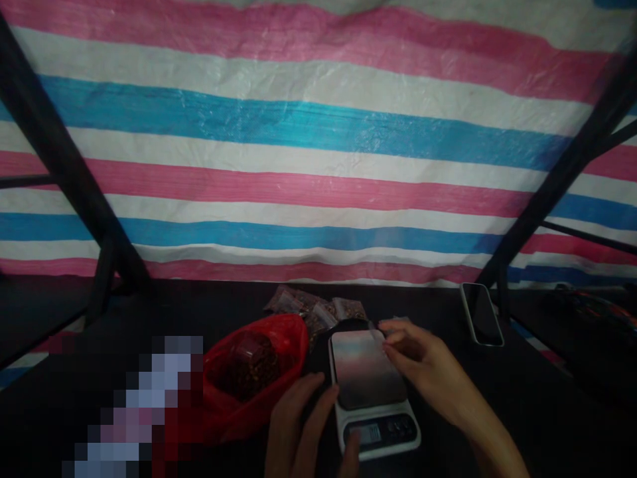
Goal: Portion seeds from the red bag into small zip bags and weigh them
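A white digital scale [369,372] with a bare metal plate lies on the dark table. My left hand [308,431] is at its left and front edge, fingers spread, holding nothing visible. Over the plate's upper right corner, my right hand [418,355] has thumb and fingers pinched together; something thin and clear seems to be at the fingertips, too faint to make out. Left of the scale, an open red plastic bag [291,342] holds small dark pieces and a clear cup [249,350]. Several small clear packets [323,313] with brownish contents lie behind the bag and scale.
A phone [482,315] rests at the back right beside a dark metal frame leg. Another slanted frame bar [64,146] stands left. Behind the table [199,302] hangs a striped sheet [318,126]. The lower left is pixelated.
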`<state>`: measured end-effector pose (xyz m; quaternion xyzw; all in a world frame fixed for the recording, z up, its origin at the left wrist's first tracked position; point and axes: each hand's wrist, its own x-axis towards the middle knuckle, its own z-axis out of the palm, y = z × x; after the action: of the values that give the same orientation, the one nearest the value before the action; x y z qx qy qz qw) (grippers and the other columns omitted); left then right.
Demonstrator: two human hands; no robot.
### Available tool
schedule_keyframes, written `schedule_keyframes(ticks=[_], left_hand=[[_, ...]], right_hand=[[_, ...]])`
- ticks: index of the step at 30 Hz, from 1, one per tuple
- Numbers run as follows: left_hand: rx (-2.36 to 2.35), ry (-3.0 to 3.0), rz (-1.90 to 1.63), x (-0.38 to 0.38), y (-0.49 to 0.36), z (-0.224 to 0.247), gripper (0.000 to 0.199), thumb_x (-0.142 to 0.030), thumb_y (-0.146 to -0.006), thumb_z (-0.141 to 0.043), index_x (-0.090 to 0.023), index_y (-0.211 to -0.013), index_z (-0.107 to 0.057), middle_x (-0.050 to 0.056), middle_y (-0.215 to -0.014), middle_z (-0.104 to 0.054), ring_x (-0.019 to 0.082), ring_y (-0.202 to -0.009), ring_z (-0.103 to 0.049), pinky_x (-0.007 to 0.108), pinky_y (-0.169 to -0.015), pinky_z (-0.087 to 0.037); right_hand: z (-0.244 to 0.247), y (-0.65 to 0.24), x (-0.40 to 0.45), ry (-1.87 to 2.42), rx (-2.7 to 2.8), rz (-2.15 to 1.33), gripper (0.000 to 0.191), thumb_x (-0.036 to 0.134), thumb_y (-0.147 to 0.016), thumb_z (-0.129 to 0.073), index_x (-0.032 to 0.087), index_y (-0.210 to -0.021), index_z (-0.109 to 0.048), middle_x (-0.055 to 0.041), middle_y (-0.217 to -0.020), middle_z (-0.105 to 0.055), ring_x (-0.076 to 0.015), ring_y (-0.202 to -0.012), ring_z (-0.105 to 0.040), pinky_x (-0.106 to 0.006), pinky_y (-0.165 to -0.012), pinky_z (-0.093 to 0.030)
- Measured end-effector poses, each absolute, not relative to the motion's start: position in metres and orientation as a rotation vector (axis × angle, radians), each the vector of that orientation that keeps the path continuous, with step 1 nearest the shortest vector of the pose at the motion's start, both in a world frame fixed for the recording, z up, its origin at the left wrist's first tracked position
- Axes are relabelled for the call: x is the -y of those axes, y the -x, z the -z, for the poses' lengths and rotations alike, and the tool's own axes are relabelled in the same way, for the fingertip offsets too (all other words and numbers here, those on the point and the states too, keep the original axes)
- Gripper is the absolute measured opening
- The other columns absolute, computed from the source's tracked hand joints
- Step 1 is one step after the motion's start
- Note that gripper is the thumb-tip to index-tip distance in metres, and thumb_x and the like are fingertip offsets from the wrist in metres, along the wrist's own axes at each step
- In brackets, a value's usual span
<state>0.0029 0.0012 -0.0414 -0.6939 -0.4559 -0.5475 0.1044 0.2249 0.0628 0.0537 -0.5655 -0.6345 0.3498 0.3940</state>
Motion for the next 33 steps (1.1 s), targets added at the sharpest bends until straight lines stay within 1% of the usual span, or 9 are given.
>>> schedule_keyframes(ticks=[2, 4, 9, 11, 15, 19, 24, 27, 33], left_hand=[[1.357, 2.184, 1.587, -0.007, -0.009, 0.048, 0.076, -0.035, -0.087, -0.08, -0.02, -0.154, -0.048, 0.017, -0.152, -0.059, 0.033, -0.138, -0.061, 0.043, -0.108, -0.057], [1.446, 2.239, 1.649, -0.011, -0.014, 0.053, 0.094, -0.036, -0.082, -0.084, -0.02, -0.161, -0.037, 0.019, -0.154, -0.059, 0.036, -0.139, -0.061, 0.048, -0.108, -0.059], [1.677, 2.258, 1.839, -0.016, -0.014, 0.047, 0.073, -0.016, -0.083, -0.074, -0.029, -0.15, -0.048, 0.01, -0.137, -0.073, 0.03, -0.126, -0.071, 0.049, -0.105, -0.061], [1.591, 2.32, 1.759, -0.017, -0.007, 0.041, 0.066, -0.018, -0.084, -0.077, -0.031, -0.144, -0.052, 0.007, -0.129, -0.076, 0.028, -0.119, -0.074, 0.046, -0.1, -0.064], [1.505, 2.305, 1.684, -0.016, 0.007, 0.035, 0.073, -0.028, -0.082, -0.086, -0.03, -0.145, -0.05, 0.01, -0.128, -0.077, 0.029, -0.116, -0.077, 0.045, -0.097, -0.066], [1.552, 2.27, 1.817, -0.013, 0.016, 0.031, 0.07, -0.027, -0.079, -0.09, -0.031, -0.139, -0.054, 0.008, -0.123, -0.078, 0.029, -0.109, -0.079, 0.044, -0.091, -0.069], [1.721, 2.37, 1.916, -0.009, 0.035, 0.026, 0.075, -0.022, -0.074, -0.093, -0.031, -0.14, -0.059, 0.009, -0.133, -0.077, 0.031, -0.12, -0.076, 0.047, -0.098, -0.067], [1.853, 2.377, 2.005, -0.004, 0.051, 0.03, 0.065, -0.024, -0.082, -0.087, -0.03, -0.141, -0.062, 0.009, -0.138, -0.075, 0.03, -0.127, -0.074, 0.046, -0.103, -0.064], [2.095, 2.015, 2.305, 0.009, 0.078, 0.036, 0.048, -0.032, -0.092, -0.076, -0.027, -0.139, -0.067, 0.009, -0.145, -0.073, 0.028, -0.134, -0.07, 0.042, -0.111, -0.059]], right_hand=[[-0.07, -0.194, -0.047, 1.308, 1.73, -1.034, 0.03, 0.027, -0.09, -0.065, 0.026, -0.119, -0.075, 0.0, -0.093, -0.076, -0.0178, -0.086, -0.072, -0.026, -0.078, -0.054], [-0.081, -0.169, -0.037, 1.24, 1.843, -1.178, 0.032, 0.017, -0.09, -0.062, 0.027, -0.116, -0.077, 0.0019, -0.091, -0.075, -0.0159, -0.083, -0.071, -0.024, -0.076, -0.053], [-0.076, -0.154, -0.037, 1.269, 1.887, -1.112, 0.043, 0.003, -0.085, -0.057, 0.027, -0.114, -0.078, 0.0022, -0.091, -0.075, -0.0149, -0.085, -0.07, -0.023, -0.078, -0.052], [-0.07, -0.156, -0.042, 1.287, 1.86, -1.129, 0.047, 0.002, -0.084, -0.057, 0.027, -0.119, -0.076, 0.0019, -0.091, -0.074, -0.0153, -0.086, -0.071, -0.024, -0.079, -0.053], [-0.067, -0.151, -0.045, 1.299, 1.775, -1.244, 0.043, 0.01, -0.088, -0.058, 0.026, -0.125, -0.072, 0.0025, -0.085, -0.07, -0.0155, -0.077, -0.069, -0.023, -0.065, -0.052], [-0.07, -0.137, -0.049, 1.237, 1.802, -1.292, 0.031, 0.015, -0.089, -0.06, 0.025, -0.115, -0.072, 0.0017, -0.089, -0.072, -0.0157, -0.081, -0.07, -0.024, -0.068, -0.052], [-0.069, -0.12, -0.055, 1.209, 1.783, -1.298, 0.028, 0.023, -0.088, -0.065, 0.025, -0.115, -0.072, 0.0026, -0.085, -0.07, -0.0148, -0.073, -0.069, -0.024, -0.061, -0.051], [-0.07, -0.108, -0.057, 1.17, 1.792, -1.364, 0.031, 0.026, -0.09, -0.068, 0.026, -0.121, -0.071, 0.0038, -0.082, -0.069, -0.0143, -0.071, -0.068, -0.024, -0.06, -0.051], [-0.057, -0.069, -0.078, 1.03, 1.79, -1.307, 0.029, 0.043, -0.1, -0.059, 0.023, -0.117, -0.072, -0.0019, -0.093, -0.077, -0.0197, -0.088, -0.073, -0.032, -0.08, -0.057]])
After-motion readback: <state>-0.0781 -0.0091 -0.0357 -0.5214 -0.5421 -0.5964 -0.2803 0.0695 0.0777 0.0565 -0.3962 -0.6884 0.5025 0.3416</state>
